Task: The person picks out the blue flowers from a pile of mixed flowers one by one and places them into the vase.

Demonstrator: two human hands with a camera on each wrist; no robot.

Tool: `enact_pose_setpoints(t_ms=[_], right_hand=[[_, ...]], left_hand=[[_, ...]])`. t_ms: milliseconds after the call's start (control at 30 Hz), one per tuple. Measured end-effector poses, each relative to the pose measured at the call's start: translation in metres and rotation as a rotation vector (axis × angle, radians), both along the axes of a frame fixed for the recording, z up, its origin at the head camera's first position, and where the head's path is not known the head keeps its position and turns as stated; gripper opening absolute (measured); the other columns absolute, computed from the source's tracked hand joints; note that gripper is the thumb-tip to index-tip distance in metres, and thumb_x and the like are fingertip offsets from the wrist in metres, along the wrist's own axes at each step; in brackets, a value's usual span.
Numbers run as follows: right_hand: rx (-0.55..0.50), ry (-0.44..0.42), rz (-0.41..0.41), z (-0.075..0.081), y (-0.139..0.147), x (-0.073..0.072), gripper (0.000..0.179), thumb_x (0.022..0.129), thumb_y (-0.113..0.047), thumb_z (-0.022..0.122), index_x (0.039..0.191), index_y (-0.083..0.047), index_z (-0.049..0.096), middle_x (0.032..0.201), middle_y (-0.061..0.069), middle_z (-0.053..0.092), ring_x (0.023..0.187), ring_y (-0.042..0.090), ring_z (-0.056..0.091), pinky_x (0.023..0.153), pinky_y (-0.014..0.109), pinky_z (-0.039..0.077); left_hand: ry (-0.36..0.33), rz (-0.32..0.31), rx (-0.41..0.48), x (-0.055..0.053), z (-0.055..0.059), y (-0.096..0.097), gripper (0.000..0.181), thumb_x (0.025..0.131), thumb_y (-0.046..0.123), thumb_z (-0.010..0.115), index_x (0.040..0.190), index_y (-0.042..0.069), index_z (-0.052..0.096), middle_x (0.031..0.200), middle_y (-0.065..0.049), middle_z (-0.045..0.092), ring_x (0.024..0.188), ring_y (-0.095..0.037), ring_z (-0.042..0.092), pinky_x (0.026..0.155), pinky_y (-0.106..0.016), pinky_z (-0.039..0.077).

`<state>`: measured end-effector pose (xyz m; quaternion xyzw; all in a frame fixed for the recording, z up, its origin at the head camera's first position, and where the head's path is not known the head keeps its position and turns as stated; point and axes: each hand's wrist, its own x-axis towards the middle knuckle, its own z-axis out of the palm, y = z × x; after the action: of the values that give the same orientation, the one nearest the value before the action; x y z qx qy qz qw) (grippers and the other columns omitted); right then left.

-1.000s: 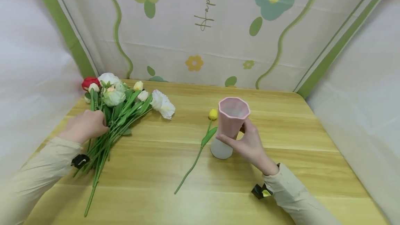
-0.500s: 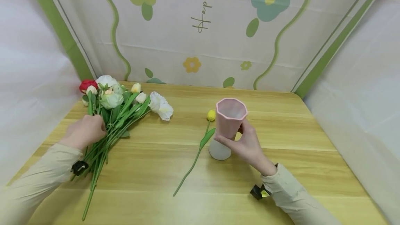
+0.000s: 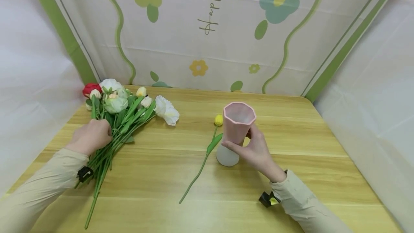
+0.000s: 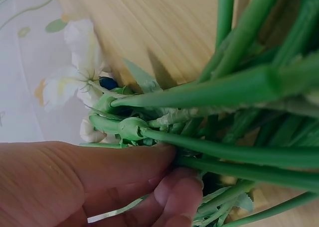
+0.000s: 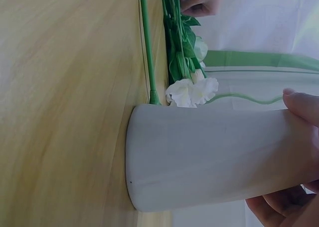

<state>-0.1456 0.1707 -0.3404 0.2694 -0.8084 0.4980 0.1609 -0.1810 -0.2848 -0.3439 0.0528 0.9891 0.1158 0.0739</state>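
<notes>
At the left of the table, my left hand (image 3: 92,136) is over a bunch of artificial flowers (image 3: 127,118) with long green stems. In the left wrist view its thumb and fingers (image 4: 124,170) pinch a green stem at the bunch; the exact hold is partly hidden. My right hand (image 3: 258,152) grips a pink and white vase (image 3: 234,130) round its middle, thumb in front. Upright on the table, the vase shows an open mouth with no flower in it. Beside it on the left lies a single yellow tulip (image 3: 218,120).
A wooden table (image 3: 145,197) bears everything. Behind it hangs a white curtain (image 3: 174,35) printed with flowers, and white cloth walls stand at both sides. White blooms (image 3: 166,110) stick out at the right of the bunch.
The view has tilted slightly. My left hand has shifted a little over the stems, staying at the bunch. My right hand and the vase hold their place.
</notes>
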Motion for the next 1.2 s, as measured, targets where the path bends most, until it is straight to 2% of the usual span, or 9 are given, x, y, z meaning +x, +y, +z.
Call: enact_pose_setpoints(t_ms=[233,400,600,700,833,933,1200], right_hand=[[-0.007,0.003,-0.005,-0.003,0.001,-0.001,0.074,0.069,0.005,0.087,0.132,0.006,0.047,0.124,0.013,0.059,0.103,0.024,0.06,0.083,0.034,0.049],[-0.005,0.012,-0.01,-0.003,0.001,-0.001,0.074,0.069,0.003,0.087,0.132,0.005,0.047,0.124,0.013,0.059,0.103,0.023,0.06,0.082,0.034,0.05],[0.003,0.008,-0.009,-0.003,0.001,0.0,0.074,0.07,0.002,0.087,0.132,0.005,0.047,0.124,0.013,0.058,0.104,0.024,0.06,0.083,0.033,0.05],[0.004,0.0,-0.014,-0.003,0.001,0.0,0.074,0.07,0.002,0.087,0.132,0.005,0.047,0.124,0.013,0.058,0.104,0.024,0.06,0.083,0.033,0.05],[0.009,-0.001,-0.024,-0.003,0.001,0.001,0.073,0.07,0.002,0.087,0.132,0.005,0.047,0.124,0.013,0.058,0.103,0.025,0.06,0.083,0.034,0.05],[0.011,0.001,-0.031,-0.003,0.001,0.001,0.074,0.07,0.003,0.087,0.132,0.006,0.047,0.124,0.013,0.058,0.103,0.025,0.06,0.083,0.036,0.05],[0.003,0.006,-0.011,-0.003,0.001,0.0,0.074,0.07,0.002,0.087,0.132,0.005,0.047,0.124,0.012,0.058,0.103,0.024,0.06,0.083,0.034,0.05]], left_hand=[[0.021,-0.008,0.005,0.001,0.001,0.0,0.039,0.082,0.0,0.057,0.053,0.018,0.038,0.053,0.003,0.03,0.049,-0.014,0.035,0.043,-0.031,0.028],[0.073,-0.015,0.006,0.004,0.004,0.001,0.036,0.075,-0.004,0.05,0.052,0.02,0.035,0.052,0.005,0.025,0.048,-0.012,0.028,0.042,-0.029,0.025],[0.131,-0.009,-0.001,0.008,0.01,0.004,0.033,0.073,-0.005,0.048,0.052,0.018,0.036,0.051,0.003,0.028,0.048,-0.013,0.029,0.041,-0.028,0.026],[0.165,-0.003,0.0,0.009,0.014,0.006,0.032,0.075,-0.003,0.049,0.053,0.017,0.038,0.051,0.002,0.033,0.047,-0.015,0.033,0.04,-0.029,0.028],[0.214,-0.007,0.001,0.011,0.019,0.01,0.038,0.086,0.005,0.054,0.053,0.017,0.042,0.051,0.001,0.037,0.048,-0.018,0.039,0.04,-0.032,0.029],[0.24,-0.006,0.013,0.013,0.023,0.016,0.041,0.091,0.011,0.056,0.052,0.017,0.043,0.05,0.002,0.036,0.047,-0.018,0.039,0.04,-0.032,0.028],[0.319,-0.027,0.051,0.024,0.035,0.036,0.031,0.092,0.013,0.053,0.061,0.018,0.056,0.052,0.003,0.035,0.048,-0.016,0.037,0.041,-0.032,0.026]])
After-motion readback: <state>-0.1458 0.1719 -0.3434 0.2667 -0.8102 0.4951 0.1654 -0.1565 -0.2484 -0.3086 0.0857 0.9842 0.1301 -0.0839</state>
